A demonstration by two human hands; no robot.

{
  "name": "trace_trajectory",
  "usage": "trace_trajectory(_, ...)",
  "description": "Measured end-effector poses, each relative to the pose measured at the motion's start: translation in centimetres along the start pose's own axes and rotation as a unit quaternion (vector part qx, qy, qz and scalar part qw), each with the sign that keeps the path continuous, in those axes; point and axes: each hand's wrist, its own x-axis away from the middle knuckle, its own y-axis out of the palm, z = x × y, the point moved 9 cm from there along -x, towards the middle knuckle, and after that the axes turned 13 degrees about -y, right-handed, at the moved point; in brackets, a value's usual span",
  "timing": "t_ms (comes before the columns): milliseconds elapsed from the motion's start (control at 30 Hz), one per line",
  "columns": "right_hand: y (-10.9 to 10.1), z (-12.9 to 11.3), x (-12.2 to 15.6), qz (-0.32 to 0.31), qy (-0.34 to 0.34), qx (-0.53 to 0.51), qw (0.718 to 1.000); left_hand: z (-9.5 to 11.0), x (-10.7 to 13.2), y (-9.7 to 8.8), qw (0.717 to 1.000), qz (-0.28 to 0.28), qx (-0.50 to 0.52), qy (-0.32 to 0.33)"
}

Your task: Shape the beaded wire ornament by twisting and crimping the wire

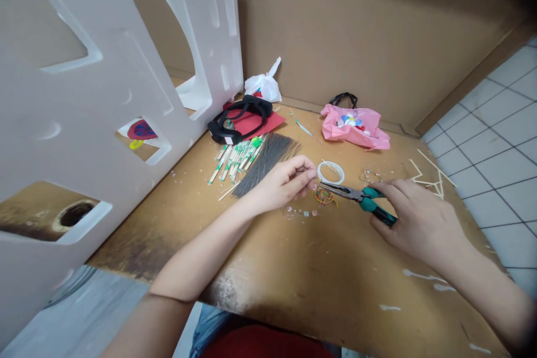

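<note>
My right hand is closed around the handles of long-nose pliers, which have green and black grips. The plier jaws point left, their tips by the fingertips of my left hand. Those fingers are pinched together, and whatever small thing they hold is too small to make out. Just beyond the jaws lies a white ring-shaped roll. Colourful thin loops rest under the jaws. Several clear beads lie nearer to me. A bundle of thin dark wires spreads behind my left wrist.
Green-and-white packaged sticks, a black strap on red sheets and a white bag are at back left. A pink wrapper holds small coloured pieces. Pale sticks lie right. A white plastic panel stands left.
</note>
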Motion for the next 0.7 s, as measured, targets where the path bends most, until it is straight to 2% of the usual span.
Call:
trace_trajectory(200,0.4,0.2,0.4,-0.010,0.031,-0.008,0.999,-0.9,-0.5,0.0,0.999,-0.009,0.029,-0.022)
trace_trajectory(500,-1.0,0.0,0.1,-0.007,0.049,0.057,0.997,-1.3,-0.7,0.1,1.000,0.009,0.011,-0.018)
trace_trajectory(700,-1.6,-0.4,-0.2,0.025,0.031,0.080,0.996,-0.9,-0.8,-0.9,0.994,0.084,-0.076,0.002)
